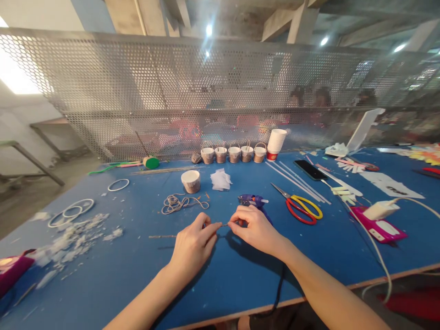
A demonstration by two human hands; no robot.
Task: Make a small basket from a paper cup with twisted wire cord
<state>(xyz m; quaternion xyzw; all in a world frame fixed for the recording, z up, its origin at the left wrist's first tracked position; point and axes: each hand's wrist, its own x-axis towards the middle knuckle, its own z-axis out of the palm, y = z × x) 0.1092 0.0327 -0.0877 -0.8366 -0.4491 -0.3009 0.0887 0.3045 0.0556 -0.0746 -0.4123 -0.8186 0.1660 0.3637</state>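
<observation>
Between my two hands runs a thin brownish stick point(162, 236), held level just above the blue table. My left hand point(195, 238) is closed around it, and its far end sticks out to the left. Fingertips of my right hand point(254, 227) pinch the stick's other end, close to the left fingertips. A purple glue gun point(252, 200) lies right behind my right hand, partly hidden by it. Beyond my left hand are a loose coil of grey-brown cord point(185, 202), a white cup with a brown-wrapped side point(190, 182) and a pile of thin white pieces point(220, 179).
Red-and-yellow-handled scissors point(302, 208) and a phone point(310, 170) lie right. Several small handled buckets point(234, 154) and stacked paper cups point(277, 142) line the back by a perforated metal screen point(172, 91). White scraps point(74, 238) and rings point(118, 184) lie left. A white cable point(373, 245) crosses the right.
</observation>
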